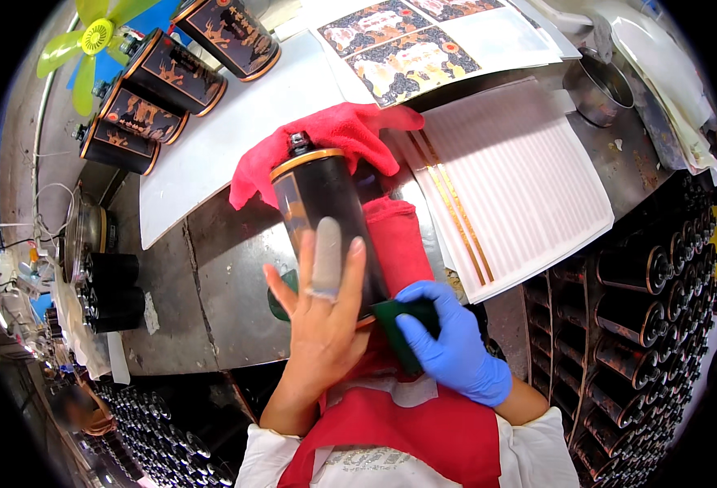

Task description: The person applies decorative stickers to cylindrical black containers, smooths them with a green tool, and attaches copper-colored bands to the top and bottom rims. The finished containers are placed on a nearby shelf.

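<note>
A black cylindrical bottle with gold rims lies in front of me, its neck pointing away. A patterned panel shows on its left side. My left hand, bare except for a pale cover on one finger, is over the bottle with its fingers spread. Whether the palm presses on it is unclear. In a blue glove, my right hand grips a flat dark green scraper at the bottle's near end. Red cloth lies under the neck end, and a red padded roll is along the right side.
White sheets with two gold strips lie to the right, below printed label sheets. Several decorated bottles stand at the far left near a green fan. A metal pot sits far right. Racks of bottles fill the lower right.
</note>
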The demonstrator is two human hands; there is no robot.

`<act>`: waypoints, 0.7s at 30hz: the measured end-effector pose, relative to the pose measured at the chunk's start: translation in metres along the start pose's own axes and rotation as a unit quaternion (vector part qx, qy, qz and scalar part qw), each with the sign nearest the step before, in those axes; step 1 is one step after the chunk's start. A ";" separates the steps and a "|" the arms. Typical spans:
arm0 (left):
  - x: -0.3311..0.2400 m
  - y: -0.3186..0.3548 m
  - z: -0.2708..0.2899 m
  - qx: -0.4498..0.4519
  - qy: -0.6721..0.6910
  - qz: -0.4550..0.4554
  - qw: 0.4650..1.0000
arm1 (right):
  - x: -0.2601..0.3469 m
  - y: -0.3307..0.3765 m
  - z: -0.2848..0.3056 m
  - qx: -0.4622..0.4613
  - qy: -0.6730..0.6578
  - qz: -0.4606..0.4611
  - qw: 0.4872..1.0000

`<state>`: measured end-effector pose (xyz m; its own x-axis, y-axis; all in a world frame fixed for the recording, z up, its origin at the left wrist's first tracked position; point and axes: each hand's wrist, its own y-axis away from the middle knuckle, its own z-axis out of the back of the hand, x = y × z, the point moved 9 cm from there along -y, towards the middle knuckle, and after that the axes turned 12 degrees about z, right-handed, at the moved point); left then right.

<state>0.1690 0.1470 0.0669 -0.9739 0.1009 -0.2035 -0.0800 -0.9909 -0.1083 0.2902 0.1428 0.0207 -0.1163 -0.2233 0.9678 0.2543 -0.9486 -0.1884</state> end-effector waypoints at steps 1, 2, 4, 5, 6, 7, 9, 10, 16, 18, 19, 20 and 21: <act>0.010 0.000 -0.004 0.003 0.053 0.030 0.998 | -0.011 0.003 0.005 -0.016 -0.009 -0.020 1.000; 0.018 0.006 -0.010 -0.004 0.053 0.034 0.998 | -0.019 0.005 0.006 -0.014 -0.007 -0.035 0.999; 0.028 0.011 -0.014 -0.003 0.106 0.042 0.993 | -0.023 0.004 0.004 -0.001 -0.008 -0.054 0.999; 0.034 0.014 -0.016 -0.004 0.132 0.046 0.990 | -0.025 0.003 0.003 0.007 -0.009 -0.061 0.998; 0.039 0.017 -0.025 0.013 0.130 0.030 0.991 | -0.027 0.002 0.005 0.001 -0.006 -0.063 0.998; 0.048 0.021 -0.030 -0.007 0.156 0.028 0.987 | -0.029 0.002 0.006 -0.004 -0.002 -0.064 0.998; 0.062 0.027 -0.032 -0.047 0.204 0.025 0.977 | -0.030 0.002 0.008 -0.010 -0.002 -0.063 0.998; 0.062 0.026 -0.033 -0.031 0.197 0.024 0.980 | -0.030 0.002 0.009 -0.011 -0.001 -0.063 0.998; 0.027 0.020 0.001 -0.040 0.110 0.031 0.993 | 0.006 -0.003 0.005 -0.013 -0.009 0.001 1.000; 0.013 0.009 -0.009 0.020 -0.026 0.005 0.999 | 0.022 -0.005 -0.008 0.023 0.003 0.034 0.999; 0.016 0.009 -0.007 0.003 0.030 0.008 1.000 | 0.017 -0.004 -0.008 0.018 -0.002 0.012 1.000; 0.022 0.009 -0.009 -0.014 0.087 0.011 0.996 | 0.009 -0.002 -0.007 0.012 -0.007 -0.010 1.000; 0.027 0.010 -0.007 -0.031 0.144 0.013 0.989 | -0.001 0.000 -0.006 0.005 -0.011 -0.032 0.999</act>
<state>0.1439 0.1409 0.0533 -0.8741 0.1057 -0.4742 -0.0345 -0.9871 -0.1566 0.2848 0.1416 0.0189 -0.1116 -0.1571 0.9813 0.2568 -0.9585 -0.1242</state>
